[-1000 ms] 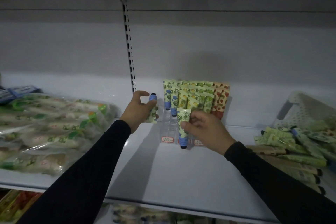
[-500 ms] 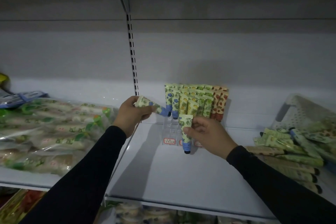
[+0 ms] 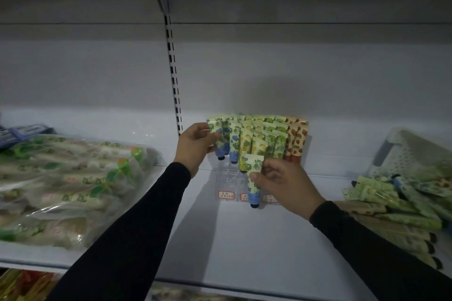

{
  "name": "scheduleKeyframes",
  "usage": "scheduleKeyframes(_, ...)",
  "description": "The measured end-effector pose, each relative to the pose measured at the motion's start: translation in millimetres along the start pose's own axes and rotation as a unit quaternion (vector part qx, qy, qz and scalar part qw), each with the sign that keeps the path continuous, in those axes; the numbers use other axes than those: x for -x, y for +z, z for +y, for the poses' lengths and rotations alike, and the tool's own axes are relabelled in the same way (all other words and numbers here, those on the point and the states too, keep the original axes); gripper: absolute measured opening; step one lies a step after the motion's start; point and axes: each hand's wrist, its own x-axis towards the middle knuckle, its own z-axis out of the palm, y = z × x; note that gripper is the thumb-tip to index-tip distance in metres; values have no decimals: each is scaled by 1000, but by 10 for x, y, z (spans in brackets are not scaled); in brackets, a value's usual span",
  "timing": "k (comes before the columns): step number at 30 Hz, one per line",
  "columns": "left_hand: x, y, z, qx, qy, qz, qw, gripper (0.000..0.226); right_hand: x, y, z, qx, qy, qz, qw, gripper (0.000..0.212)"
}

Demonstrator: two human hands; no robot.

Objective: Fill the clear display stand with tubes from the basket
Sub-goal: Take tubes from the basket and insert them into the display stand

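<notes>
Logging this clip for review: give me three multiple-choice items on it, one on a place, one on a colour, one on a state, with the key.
1. Where is the basket relative to the clear display stand?
A. to its left
B. to its right
C. on the shelf above

2. What colour is the cap end of the tube in the right hand?
A. blue
B. red
C. white

3. What is the left hand doing?
A. resting flat on the shelf
B. hanging idle
C. holding a tube at the stand's left rear

Key: 1 B, the basket sits at the right edge of the shelf. 2 A, its lower end is blue. 3 C, the fingers pinch a blue-flowered tube there.
</notes>
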Motion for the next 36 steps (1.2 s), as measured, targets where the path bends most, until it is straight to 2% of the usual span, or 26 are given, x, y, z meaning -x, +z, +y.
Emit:
scheduleKeyframes(5, -75, 80, -75, -19, 19, 0, 1000, 30, 28, 6, 87, -15, 2, -8, 1000, 11)
scheduleKeyframes(10, -65, 104, -124, -45, 30, -2, 999, 27, 51, 10, 108, -20, 3, -17, 1000, 13)
scheduleKeyframes(14, -58, 98, -118, -70, 40, -9, 997, 26, 78, 34, 118, -17, 3, -33, 999, 3)
scheduleKeyframes(21, -33, 105, -172, -104, 58, -14, 993, 28, 107, 44, 117, -13, -1, -32, 999, 14)
scheduleKeyframes(25, -27, 133, -178, -151, 61, 2, 987, 38, 98, 61, 136, -11, -1, -36, 999, 6)
scheduleKeyframes(29, -11, 145, -162, -212, 81, 25, 974, 36, 95, 58, 147, -14, -1, -37, 999, 8)
scheduleKeyframes(36, 16, 125, -156, -248, 83, 24, 965, 38, 81, 70, 200, -5, -5, -35, 999, 9)
